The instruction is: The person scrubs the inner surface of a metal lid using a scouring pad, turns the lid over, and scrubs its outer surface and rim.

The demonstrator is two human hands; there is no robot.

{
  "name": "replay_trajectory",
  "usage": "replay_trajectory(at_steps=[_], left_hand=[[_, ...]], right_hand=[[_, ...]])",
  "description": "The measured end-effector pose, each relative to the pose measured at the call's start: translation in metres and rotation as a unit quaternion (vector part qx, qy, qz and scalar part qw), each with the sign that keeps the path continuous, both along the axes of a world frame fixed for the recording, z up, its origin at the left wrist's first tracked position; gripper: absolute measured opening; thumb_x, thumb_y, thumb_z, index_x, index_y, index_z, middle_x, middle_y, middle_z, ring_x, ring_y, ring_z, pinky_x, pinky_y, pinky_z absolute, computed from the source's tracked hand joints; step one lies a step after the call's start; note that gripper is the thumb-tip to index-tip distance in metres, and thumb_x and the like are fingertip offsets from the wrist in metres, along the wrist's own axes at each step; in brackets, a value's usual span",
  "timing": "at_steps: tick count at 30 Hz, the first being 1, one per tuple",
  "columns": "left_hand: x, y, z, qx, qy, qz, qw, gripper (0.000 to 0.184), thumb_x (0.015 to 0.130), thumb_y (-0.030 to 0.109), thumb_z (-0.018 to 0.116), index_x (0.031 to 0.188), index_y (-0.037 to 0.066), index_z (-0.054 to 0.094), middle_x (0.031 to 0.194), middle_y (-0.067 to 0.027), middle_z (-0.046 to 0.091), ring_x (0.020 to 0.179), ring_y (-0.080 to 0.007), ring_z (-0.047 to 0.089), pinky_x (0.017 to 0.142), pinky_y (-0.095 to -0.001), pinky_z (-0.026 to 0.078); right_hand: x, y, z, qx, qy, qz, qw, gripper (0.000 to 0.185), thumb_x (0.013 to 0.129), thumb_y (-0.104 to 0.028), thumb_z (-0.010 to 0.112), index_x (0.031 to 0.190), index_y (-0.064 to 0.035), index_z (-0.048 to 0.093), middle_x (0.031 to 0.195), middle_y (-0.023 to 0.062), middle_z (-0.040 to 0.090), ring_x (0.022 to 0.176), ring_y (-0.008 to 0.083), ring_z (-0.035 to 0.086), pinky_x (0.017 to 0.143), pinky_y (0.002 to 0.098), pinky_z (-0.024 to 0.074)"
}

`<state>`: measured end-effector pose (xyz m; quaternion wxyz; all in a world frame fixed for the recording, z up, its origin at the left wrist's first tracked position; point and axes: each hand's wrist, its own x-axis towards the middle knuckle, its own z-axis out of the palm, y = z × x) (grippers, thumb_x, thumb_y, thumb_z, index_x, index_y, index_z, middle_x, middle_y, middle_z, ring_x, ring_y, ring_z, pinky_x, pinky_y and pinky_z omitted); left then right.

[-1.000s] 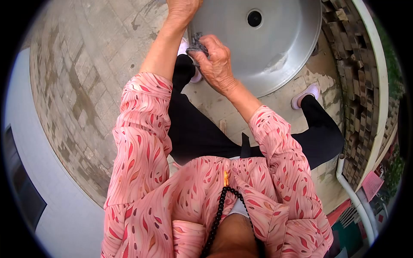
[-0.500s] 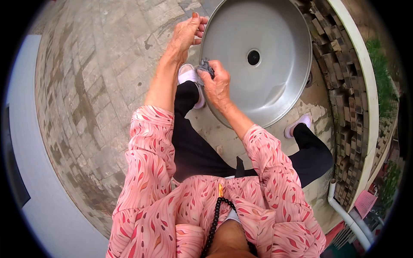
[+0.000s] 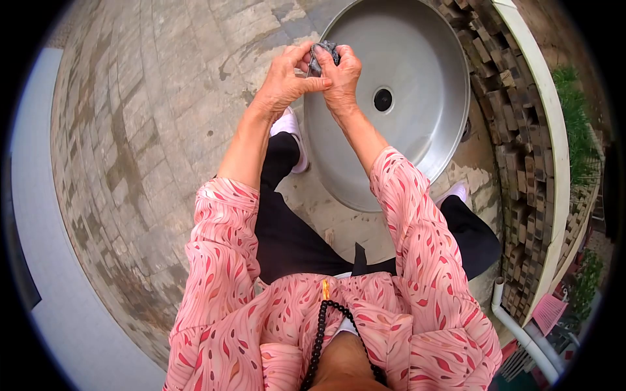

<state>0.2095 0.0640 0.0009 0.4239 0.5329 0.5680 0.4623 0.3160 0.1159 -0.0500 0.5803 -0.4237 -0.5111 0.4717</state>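
At the basin's [image 3: 417,72] ten o'clock, right hand [image 3: 343,78] grips cloth [image 3: 331,49]; left hand [image 3: 284,78] half-curls, hold unclear. Handling step, seemingly; next needs firmness.

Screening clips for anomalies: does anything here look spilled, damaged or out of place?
Nothing serious. Dark patches mark the paving left of the metal basin; they may be damp or old stains, hard to tell. The brick stack at right looks ragged, with ends jutting unevenly. The grey wad in the right hand shows nothing odd.
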Motion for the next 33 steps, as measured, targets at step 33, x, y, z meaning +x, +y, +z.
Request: replay_trajectory(at_steps=[33], left_hand=[[0.099,-0.031,0.086,0.289,0.012,-0.011,0.957,0.036,0.074,-0.005,0.062,0.110,-0.002,0.059,0.083,-0.0033,0.049,0.072,-0.0117,0.049,0.064,-0.0241,0.044]], right_hand=[[0.196,0.175,0.136,-0.117,-0.037,-0.038,0.992,0.009,0.064,-0.001,0.062,0.059,-0.0048,0.055,0.059,0.0090,0.052,0.054,0.0222,0.055,0.045,0.0351,0.0447]])
